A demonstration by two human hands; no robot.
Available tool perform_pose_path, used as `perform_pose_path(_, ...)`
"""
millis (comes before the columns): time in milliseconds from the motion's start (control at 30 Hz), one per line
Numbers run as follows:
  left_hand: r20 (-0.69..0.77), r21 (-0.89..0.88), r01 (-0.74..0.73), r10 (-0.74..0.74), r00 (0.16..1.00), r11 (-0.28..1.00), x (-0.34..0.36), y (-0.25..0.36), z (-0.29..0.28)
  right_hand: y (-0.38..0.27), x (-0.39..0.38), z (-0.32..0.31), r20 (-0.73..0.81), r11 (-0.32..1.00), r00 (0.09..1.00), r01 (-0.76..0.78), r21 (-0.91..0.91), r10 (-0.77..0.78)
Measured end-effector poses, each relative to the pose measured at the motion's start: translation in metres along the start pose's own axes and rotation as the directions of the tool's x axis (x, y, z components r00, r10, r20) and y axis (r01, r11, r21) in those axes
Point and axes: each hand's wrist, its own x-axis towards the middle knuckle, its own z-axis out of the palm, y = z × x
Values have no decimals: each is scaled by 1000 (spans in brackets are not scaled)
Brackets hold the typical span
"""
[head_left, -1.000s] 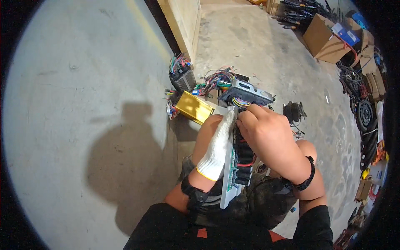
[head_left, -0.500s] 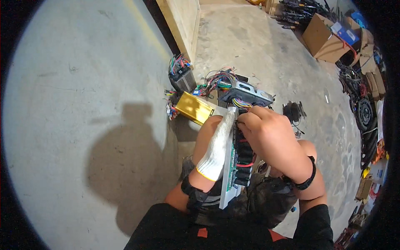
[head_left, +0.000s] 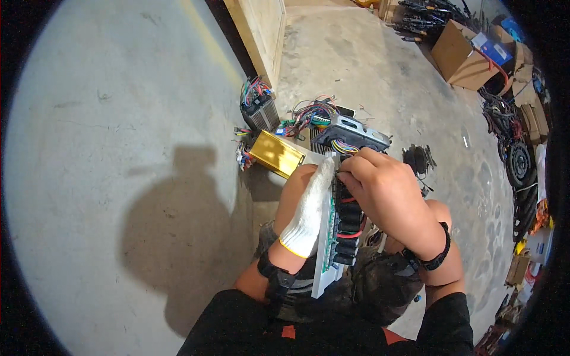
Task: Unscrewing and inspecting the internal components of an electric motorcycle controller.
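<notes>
A long circuit board (head_left: 333,237) on a pale metal plate stands on edge over my lap, with a row of black cylindrical capacitors (head_left: 349,225) and a red wire facing right. My left hand (head_left: 313,207), in a white knitted glove with a yellow cuff edge, supports it from the left side; its fingertips are partly hidden behind the plate. Bare, my right hand (head_left: 380,181) bends over the board's far end, thumb and fingers pinched together at its components. What lies between those fingertips is too small to make out.
Beyond my knees sit a gold metal case (head_left: 278,154), a finned controller with coloured wires (head_left: 260,113) and a grey metal housing (head_left: 356,133). A black part with cables (head_left: 418,159) lies on the floor. Cardboard boxes (head_left: 466,56) and piled parts line the right side.
My right hand has shifted very slightly at the board's far end, its fingers still pinched. The left hand and the board have hardly moved.
</notes>
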Motion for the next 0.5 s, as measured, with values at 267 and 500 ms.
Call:
perform_pose_path(267,143,3,131,-130,981,991,6,-6,-13,-2,3,6,-27,999,999,-45,8,45)
perform_pose_path(500,132,128,64,-81,988,990,5,-2,-18,-8,0,13,-105,984,991,64,-167,-82)
